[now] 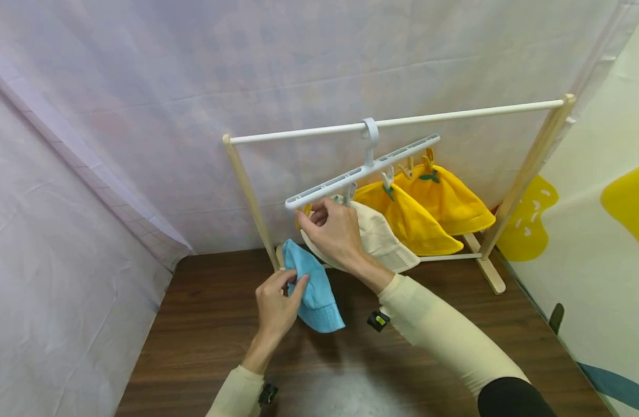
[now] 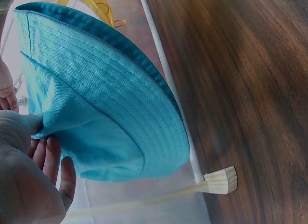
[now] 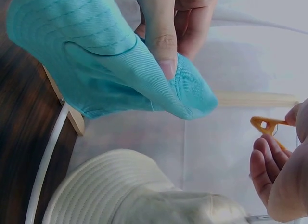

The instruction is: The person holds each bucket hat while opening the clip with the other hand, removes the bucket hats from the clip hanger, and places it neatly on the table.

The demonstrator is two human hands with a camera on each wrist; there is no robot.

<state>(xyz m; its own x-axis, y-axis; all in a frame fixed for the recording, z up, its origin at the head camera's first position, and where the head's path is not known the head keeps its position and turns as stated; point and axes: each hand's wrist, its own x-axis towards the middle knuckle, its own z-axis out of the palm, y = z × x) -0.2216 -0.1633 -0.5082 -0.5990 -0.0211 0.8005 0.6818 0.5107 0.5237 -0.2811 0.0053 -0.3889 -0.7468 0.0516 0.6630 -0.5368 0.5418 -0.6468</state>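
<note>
Three hats already hang from the white clip hanger (image 1: 361, 171): a cream hat (image 1: 379, 240) and two yellow hats (image 1: 428, 211). Below the hanger's near end, the left hand (image 1: 274, 307) pinches the blue hat (image 1: 311, 289) by its crown, thumb and fingers clamped on the cloth. The right hand (image 1: 335, 229) is up at that end, fingertips closed on an orange clip (image 3: 263, 123). The blue hat looks light, soft and floppy, so the crown tip or brim edge seems the best place to hold it.
</note>
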